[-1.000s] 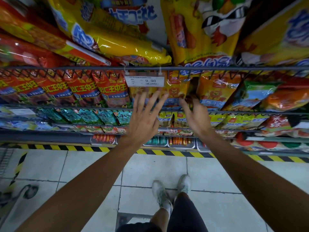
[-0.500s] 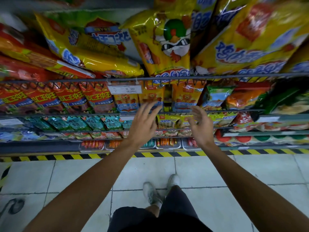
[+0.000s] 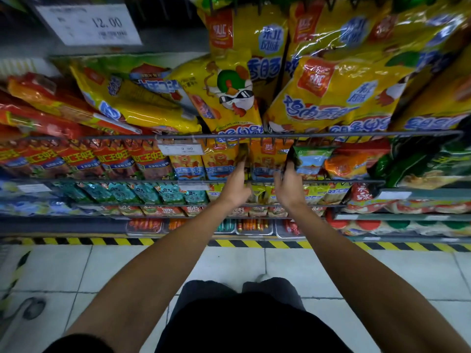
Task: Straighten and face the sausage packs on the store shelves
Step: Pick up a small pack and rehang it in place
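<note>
An orange sausage pack [image 3: 267, 159] hangs on the second wire shelf [image 3: 331, 182], between a yellow lion pack [image 3: 219, 161] and a green-and-blue pack [image 3: 309, 159]. My left hand [image 3: 235, 182] reaches up with its fingers straight and together, slid along the orange pack's left edge. My right hand [image 3: 288, 183] is at the pack's right edge, thumb in front and fingers round the side. The fingertips of both hands lie in shadow. Large yellow sausage bags [image 3: 229, 98] lean on the wire shelf above.
Red packs [image 3: 112, 159] fill the same shelf to the left, beside a 9.90 price tag [image 3: 181, 149]. Teal and yellow packs sit on lower shelves. A black-and-yellow hazard strip [image 3: 254, 243] marks the shelf base on the tiled floor [image 3: 318, 271].
Both hands have moved forward and up from open air to the orange pack's two sides. My view has tilted up, showing more of the upper bags.
</note>
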`<state>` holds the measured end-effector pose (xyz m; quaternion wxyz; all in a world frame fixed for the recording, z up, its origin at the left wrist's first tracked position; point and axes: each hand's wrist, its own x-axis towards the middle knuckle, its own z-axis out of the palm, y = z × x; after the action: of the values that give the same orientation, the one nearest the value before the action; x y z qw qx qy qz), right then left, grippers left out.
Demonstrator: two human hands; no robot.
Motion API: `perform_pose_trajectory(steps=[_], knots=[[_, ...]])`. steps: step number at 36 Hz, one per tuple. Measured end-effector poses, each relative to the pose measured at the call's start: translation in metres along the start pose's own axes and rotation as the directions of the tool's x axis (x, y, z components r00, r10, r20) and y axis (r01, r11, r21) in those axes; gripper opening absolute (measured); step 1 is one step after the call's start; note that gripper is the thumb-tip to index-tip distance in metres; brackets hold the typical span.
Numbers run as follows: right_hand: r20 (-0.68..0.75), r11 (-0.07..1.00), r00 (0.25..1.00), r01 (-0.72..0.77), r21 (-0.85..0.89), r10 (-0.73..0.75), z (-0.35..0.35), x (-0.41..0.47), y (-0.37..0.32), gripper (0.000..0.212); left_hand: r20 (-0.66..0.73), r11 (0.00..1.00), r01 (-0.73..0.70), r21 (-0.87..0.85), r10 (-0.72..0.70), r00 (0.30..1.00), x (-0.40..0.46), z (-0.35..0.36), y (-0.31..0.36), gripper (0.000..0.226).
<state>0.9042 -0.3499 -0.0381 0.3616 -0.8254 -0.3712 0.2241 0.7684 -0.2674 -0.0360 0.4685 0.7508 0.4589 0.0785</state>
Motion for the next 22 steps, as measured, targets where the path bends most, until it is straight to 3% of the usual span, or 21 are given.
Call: perform_pose_trajectory(steps=[12, 18, 22], knots=[[-0.050, 0.996, 0.998, 0.033, -0.087, -0.038, -0.005, 0.014, 0.012, 0.037, -0.050, 0.956, 0.110, -0.271, -0.128, 0.990, 0.009, 0.016, 0.015, 0.083], [-0.098, 0.987, 0.985, 0.137, -0.081, -0.145, -0.006, 0.011, 0.011, 0.029, -0.249, 0.988, 0.014, -0.156, -0.053, 0.967, -0.001, 0.015, 0.017, 0.072], [-0.012, 0.978, 0.985, 0.168, -0.120, -0.171, -0.004, 0.018, 0.007, 0.031, -0.249, 0.991, 0.044, -0.128, -0.075, 0.966, 0.001, 0.006, 0.010, 0.068]])
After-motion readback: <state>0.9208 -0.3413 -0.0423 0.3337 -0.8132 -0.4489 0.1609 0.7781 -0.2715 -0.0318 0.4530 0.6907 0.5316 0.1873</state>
